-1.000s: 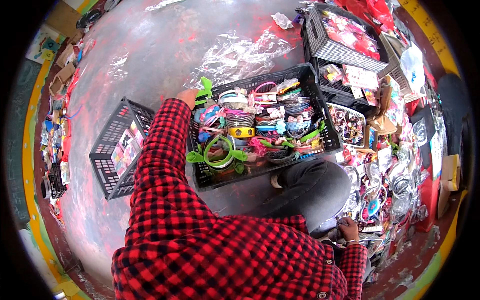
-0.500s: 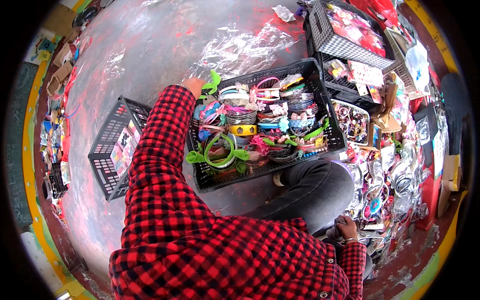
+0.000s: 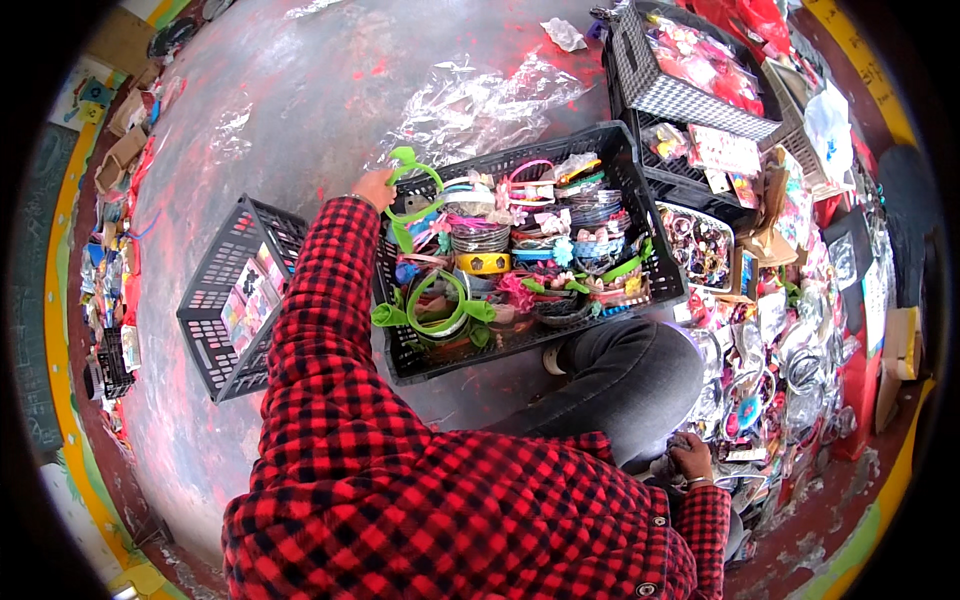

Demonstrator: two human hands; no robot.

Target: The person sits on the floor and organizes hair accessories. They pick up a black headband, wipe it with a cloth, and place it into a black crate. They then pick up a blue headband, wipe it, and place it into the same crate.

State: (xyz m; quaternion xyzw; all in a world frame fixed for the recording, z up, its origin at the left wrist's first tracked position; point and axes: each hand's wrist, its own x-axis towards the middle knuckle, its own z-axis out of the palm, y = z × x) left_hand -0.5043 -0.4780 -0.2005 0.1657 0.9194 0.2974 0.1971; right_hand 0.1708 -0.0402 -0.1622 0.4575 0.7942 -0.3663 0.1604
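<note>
My left hand [image 3: 374, 189] is closed on the side of a green headband [image 3: 437, 180] at the far left corner of a black plastic crate [image 3: 530, 352]. This headband stands up with its band showing as a loop. Inside the crate lie rows of coloured hair hoops, a stack of grey bands [image 3: 481, 238], a yellow band [image 3: 483, 263] and another green headband [image 3: 440, 331] at the near left. My right hand [image 3: 690, 457] is closed beside my bent knee, around something greyish that I cannot make out.
An empty-looking black crate [image 3: 213, 347] with a printed card lies tilted to the left. At the right stand a patterned basket [image 3: 690, 98], a tub of small hair ties [image 3: 697, 250] and a heap of bagged goods [image 3: 755, 400]. Clear plastic wrap [image 3: 480, 105] lies beyond the crate.
My left hand has shifted slightly, and the green headband in it has turned upright so that its loop shows. My right hand stays in place.
</note>
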